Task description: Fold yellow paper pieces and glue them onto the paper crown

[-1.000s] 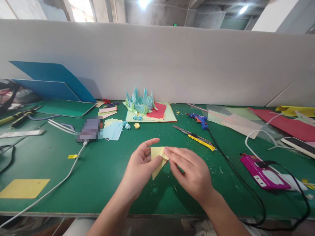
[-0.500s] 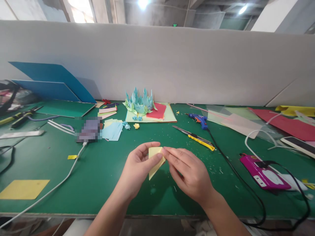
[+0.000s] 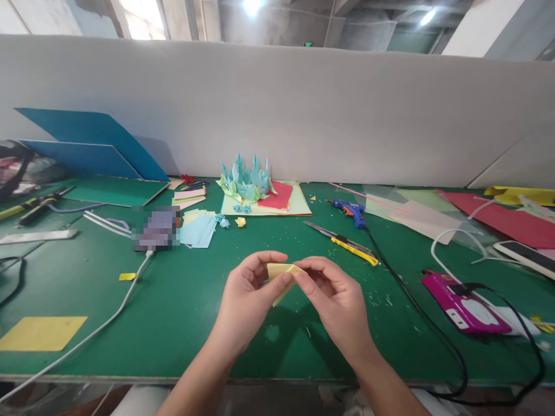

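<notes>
Above the front middle of the green table, a small folded piece of pale yellow paper (image 3: 277,269) is held between both hands. My left hand (image 3: 251,292) pinches its left part between thumb and fingers. With thumb and index finger, my right hand (image 3: 332,294) grips the right edge of the same paper. The two thumbs nearly meet on the near face and hide part of the folds. Beyond the hands lie a small yellow folded paper piece (image 3: 240,222) and a blue one (image 3: 223,221).
A blue-green paper crown (image 3: 246,179) stands on stacked sheets at the back. Right of centre lie a yellow utility knife (image 3: 355,251) and a blue glue gun (image 3: 353,214) with a black cable. A magenta power strip (image 3: 466,306) sits right; a yellow sheet (image 3: 43,334) lies front left.
My right hand has turned, its thumb now on the near face of the yellow paper. The paper has tilted and shows less of its face. My left hand has shifted slightly right.
</notes>
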Motion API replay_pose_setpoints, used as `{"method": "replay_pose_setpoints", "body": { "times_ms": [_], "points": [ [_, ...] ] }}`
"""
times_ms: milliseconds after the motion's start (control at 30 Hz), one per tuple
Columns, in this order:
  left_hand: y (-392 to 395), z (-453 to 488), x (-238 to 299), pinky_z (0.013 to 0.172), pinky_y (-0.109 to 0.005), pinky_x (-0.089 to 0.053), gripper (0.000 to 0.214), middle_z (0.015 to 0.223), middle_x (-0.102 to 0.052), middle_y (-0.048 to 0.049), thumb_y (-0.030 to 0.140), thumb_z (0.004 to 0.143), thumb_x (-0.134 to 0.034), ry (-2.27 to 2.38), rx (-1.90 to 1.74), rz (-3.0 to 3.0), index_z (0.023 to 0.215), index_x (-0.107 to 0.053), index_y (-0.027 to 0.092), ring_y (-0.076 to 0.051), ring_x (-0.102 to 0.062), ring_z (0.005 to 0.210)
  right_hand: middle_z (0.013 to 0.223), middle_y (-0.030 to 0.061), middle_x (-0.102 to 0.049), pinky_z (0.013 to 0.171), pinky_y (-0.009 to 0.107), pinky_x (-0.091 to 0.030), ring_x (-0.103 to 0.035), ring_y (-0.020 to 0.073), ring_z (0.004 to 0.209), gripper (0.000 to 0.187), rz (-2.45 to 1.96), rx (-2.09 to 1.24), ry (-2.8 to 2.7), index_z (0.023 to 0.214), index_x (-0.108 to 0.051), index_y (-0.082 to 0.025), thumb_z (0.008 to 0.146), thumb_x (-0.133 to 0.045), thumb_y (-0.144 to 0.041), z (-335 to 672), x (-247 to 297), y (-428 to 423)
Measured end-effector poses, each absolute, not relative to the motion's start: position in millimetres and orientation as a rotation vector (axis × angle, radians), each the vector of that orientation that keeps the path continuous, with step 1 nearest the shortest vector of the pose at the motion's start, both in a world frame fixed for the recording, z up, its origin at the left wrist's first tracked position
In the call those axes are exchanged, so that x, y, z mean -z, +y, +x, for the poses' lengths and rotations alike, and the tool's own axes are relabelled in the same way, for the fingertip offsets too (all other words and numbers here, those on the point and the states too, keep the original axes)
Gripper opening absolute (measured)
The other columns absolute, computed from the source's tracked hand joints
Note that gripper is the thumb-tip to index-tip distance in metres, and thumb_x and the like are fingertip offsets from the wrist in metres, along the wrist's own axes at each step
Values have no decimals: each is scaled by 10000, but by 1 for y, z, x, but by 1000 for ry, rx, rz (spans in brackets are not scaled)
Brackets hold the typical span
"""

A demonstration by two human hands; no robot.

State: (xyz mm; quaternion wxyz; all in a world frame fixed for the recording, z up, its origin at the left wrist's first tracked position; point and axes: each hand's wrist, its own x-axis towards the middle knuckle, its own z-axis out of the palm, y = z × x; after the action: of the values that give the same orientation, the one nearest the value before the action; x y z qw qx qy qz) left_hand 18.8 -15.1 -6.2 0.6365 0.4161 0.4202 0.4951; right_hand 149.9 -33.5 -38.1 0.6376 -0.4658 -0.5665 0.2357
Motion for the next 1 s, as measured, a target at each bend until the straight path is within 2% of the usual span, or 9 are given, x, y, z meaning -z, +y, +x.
{"method": "replay_pose_setpoints", "body": {
  "times_ms": [100, 200, 367, 533, 767, 1000],
  "points": [
    [-15, 21, 8, 577, -207, -488, 287, 675, -718, -12, 292, 550, -843, 952, -1178, 969, 745, -677, 163, -120, -637, 619, 768, 24, -681, 598, 247, -574, -647, 141, 662, 40, -1041, -510, -1250, 807, -689, -209, 775, -686, -234, 150, 37, -34],
    [-16, 24, 8, 571, -222, -507, 236, 680, -735, -20, 273, 550, -834, 950, -1240, 986, 708, -690, 172, -141, -655, 627, 756, 18, -680, 600, 253, -573, -651, 144, 651, 93, -1049, -509, -1207, 850, -671, -211, 762, -695, -224, 149, 39, -35],
    [-18, 26, 8, 582, -227, -530, 163, 703, -759, -27, 233, 578, -816, 911, -1281, 1008, 683, -702, 182, -152, -678, 643, 736, 10, -665, 587, 238, -557, -648, 143, 653, 71, -1056, -539, -1193, 776, -640, -207, 761, -702, -238, 148, 40, -37],
    [-18, 25, 9, 643, -234, -548, 172, 714, -765, -24, 235, 586, -824, 859, -1256, 978, 691, -698, 184, -155, -695, 679, 701, 0, -634, 552, 211, -530, -620, 128, 637, 100, -1033, -506, -1208, 706, -614, -207, 764, -693, -226, 149, 37, -38],
    [-18, 24, 8, 638, -256, -548, 238, 753, -765, -44, 281, 561, -841, 894, -1217, 1008, 730, -708, 178, -174, -694, 695, 688, 3, -629, 537, 221, -522, -618, 136, 631, 151, -1030, -530, -1189, 686, -601, -204, 761, -706, -284, 149, 34, -36],
    [-16, 23, 10, 593, -230, -533, 198, 707, -761, -33, 295, 579, -834, 941, -1232, 992, 705, -734, 180, -147, -669, 638, 706, -3, -640, 557, 204, -538, -631, 126, 639, 96, -990, -603, -1176, 720, -625, -208, 751, -706, -249, 148, 36, -36]
  ]
}}
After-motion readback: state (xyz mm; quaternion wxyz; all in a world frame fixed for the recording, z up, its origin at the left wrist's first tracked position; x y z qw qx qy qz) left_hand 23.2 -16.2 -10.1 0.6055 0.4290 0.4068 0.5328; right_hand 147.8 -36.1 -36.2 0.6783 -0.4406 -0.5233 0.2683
